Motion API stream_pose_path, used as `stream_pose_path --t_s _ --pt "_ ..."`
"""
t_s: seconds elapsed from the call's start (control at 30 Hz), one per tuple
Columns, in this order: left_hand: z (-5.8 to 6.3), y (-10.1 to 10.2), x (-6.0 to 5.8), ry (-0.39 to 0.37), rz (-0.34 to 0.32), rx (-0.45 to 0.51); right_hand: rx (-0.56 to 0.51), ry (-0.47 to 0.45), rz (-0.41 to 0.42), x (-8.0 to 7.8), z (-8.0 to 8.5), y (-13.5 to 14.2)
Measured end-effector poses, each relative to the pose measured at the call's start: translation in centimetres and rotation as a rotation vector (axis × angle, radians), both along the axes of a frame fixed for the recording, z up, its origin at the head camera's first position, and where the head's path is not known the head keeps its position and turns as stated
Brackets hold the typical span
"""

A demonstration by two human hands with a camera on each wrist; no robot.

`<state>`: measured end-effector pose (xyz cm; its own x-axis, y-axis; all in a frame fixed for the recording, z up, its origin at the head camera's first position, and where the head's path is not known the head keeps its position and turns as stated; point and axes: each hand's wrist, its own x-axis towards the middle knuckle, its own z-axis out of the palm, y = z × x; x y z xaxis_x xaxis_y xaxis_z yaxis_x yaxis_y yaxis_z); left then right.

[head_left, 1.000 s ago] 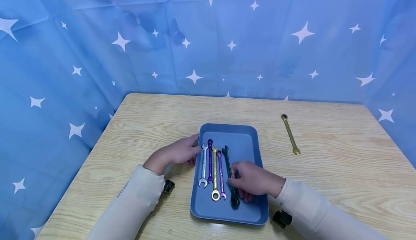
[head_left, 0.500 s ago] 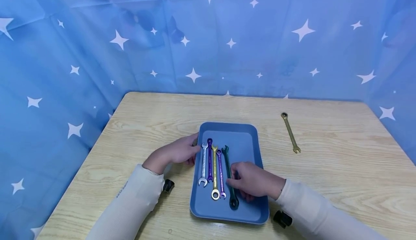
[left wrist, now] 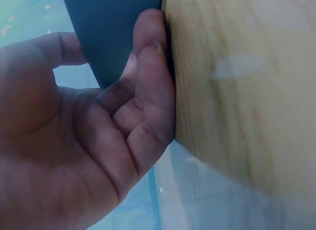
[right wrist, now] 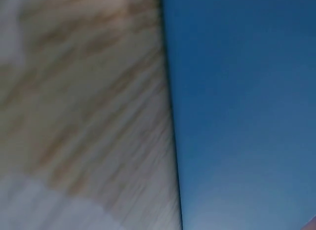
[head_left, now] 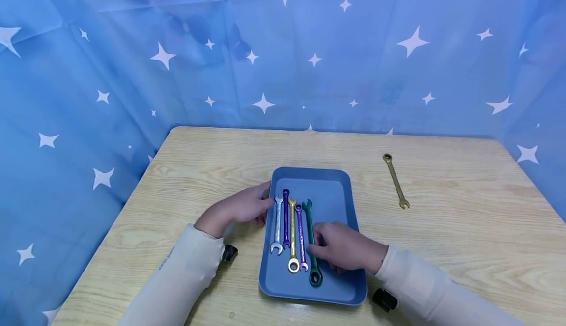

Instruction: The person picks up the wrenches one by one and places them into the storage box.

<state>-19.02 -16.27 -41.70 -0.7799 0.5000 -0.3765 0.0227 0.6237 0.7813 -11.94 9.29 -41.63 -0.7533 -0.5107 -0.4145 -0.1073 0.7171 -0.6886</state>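
A blue tray (head_left: pixel 333 193) holds several combination wrenches lying side by side. From the left they are a silver wrench (head_left: pixel 277 225), a dark purple wrench (head_left: pixel 286 218), a gold wrench (head_left: pixel 293 232), a lighter purple wrench (head_left: pixel 301 237) and a green wrench (head_left: pixel 309 220). My right hand (head_left: pixel 347 247) reaches into the tray and pinches the green wrench at its lower shaft, between thumb and index finger. At the tray's left side, my left hand (head_left: pixel 243 205) grips the wall, thumb at the rim. The left wrist view shows its fingers (left wrist: pixel 155 87) curled against the tray's outside, low by the table.
A bronze-coloured wrench (head_left: pixel 395 181) lies alone on the wooden table (head_left: pixel 212 159), right of the tray. Blue star-patterned cloth (head_left: pixel 283 61) hangs behind the table and along its sides. The right wrist view shows mainly the tray's outer wall (right wrist: pixel 237 116).
The green wrench's lower end has swung slightly left, so it lies closer to the lighter purple wrench. My right hand has shifted a little left with it; my left hand stays on the tray.
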Motion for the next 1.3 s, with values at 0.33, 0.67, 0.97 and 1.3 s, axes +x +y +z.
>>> stream_pose_path --t_s 0.33,0.67,0.97,1.3 --pt "-0.12 -0.03 -0.08 0.007 -0.004 -0.005 0.007 0.021 0.028 -0.01 -0.08 0.09" --pt "-0.03 0.07 -0.18 -0.001 0.005 0.005 0.018 0.048 0.032 0.0 0.04 0.05" --pt "0.0 0.03 -0.25 0.006 0.001 0.002 0.028 0.068 0.036 0.02 0.01 0.04" --pt "-0.12 0.04 -0.11 0.012 -0.008 -0.004 -0.006 0.083 0.031 0.35 -0.1 0.17"
